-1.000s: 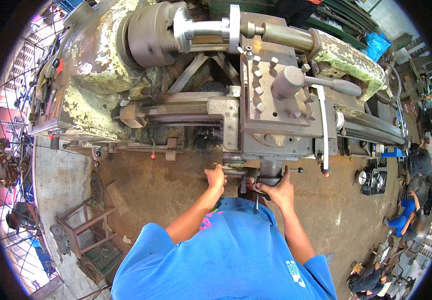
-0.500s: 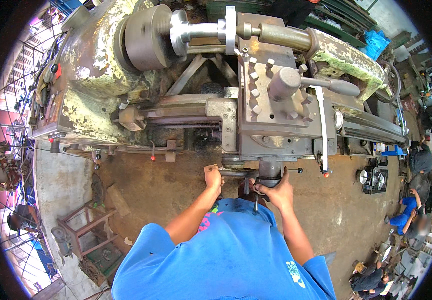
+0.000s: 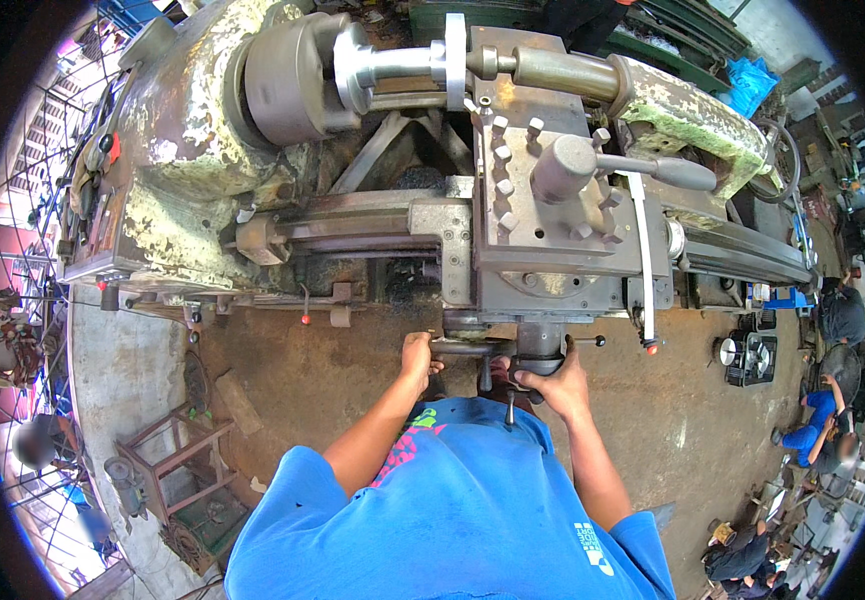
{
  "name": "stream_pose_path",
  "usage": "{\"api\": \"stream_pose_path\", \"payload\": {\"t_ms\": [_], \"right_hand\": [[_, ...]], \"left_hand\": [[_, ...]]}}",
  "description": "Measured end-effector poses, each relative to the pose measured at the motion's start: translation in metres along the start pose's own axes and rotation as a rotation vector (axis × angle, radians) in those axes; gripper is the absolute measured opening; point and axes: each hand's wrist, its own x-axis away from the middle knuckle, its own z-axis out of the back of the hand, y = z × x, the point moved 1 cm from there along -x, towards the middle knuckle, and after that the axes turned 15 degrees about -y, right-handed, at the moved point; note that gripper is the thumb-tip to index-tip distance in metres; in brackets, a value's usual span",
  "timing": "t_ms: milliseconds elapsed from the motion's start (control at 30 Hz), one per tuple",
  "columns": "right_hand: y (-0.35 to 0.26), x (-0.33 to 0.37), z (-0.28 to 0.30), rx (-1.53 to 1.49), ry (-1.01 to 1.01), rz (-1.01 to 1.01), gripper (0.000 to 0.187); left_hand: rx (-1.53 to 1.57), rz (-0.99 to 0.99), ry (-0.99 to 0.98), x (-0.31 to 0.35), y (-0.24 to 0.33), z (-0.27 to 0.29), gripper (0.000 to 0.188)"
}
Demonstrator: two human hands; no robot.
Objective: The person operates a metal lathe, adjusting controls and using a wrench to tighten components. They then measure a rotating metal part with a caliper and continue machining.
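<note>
A large metal lathe stands in front of me. Its chuck [image 3: 288, 85] grips a shiny flanged shaft [image 3: 398, 64], whose far end meets the tailstock quill [image 3: 568, 72]. The square tool post [image 3: 548, 190] sits on the carriage below the shaft. My left hand [image 3: 419, 362] is closed around the end of a horizontal bar handle [image 3: 468, 348] at the carriage's front. My right hand [image 3: 561, 385] wraps the dark round hub [image 3: 541, 345] of the cross slide, thumb pointing inward. A small crank handle [image 3: 486, 375] hangs between the hands.
Lever knobs [image 3: 306, 320] stick out along the lathe front. A white strip [image 3: 644, 260] hangs beside the tool post. To the left stands a metal frame stand [image 3: 178, 450]; a black crate [image 3: 750, 358] sits on the floor at right. Several people are farther right.
The chuck and the shaft's flange show a different turned position. The small crank handle has shifted slightly left, and my left hand has moved a little left. My right hand stays at the hub.
</note>
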Motion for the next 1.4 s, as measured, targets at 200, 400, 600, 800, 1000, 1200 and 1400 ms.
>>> {"api": "stream_pose_path", "payload": {"t_ms": [200, 400, 600, 800, 1000, 1200, 1400], "right_hand": [[0.022, -0.013, -0.003, -0.115, -0.038, 0.089, 0.119], [0.076, -0.031, 0.012, -0.608, -0.374, 0.043, 0.101], [0.189, -0.109, 0.018, -1.064, 0.291, -0.259, 0.048], [0.204, -0.159, 0.011, -1.151, 0.492, -0.409, 0.042], [0.242, -0.186, 0.004, -0.790, 0.694, -0.690, 0.053], [0.327, -0.263, -0.018, -1.308, 0.211, -0.529, 0.037], [0.322, -0.242, 0.005, -1.108, -0.042, -0.502, 0.047]], "left_hand": [[-0.007, -0.005, -0.001, 0.001, 0.000, 0.000, 0.025], [0.024, -0.032, -0.009, 0.001, 0.002, 0.001, 0.031], [0.109, 0.021, 0.026, 0.012, 0.002, -0.012, 0.036], [0.058, 0.084, 0.060, 0.020, 0.013, -0.027, 0.028], [0.034, 0.102, 0.037, 0.020, 0.014, -0.023, 0.029], [-0.103, 0.127, -0.013, 0.031, 0.012, -0.019, 0.057], [-0.362, 0.063, 0.116, 0.037, 0.007, -0.025, 0.113]]}}
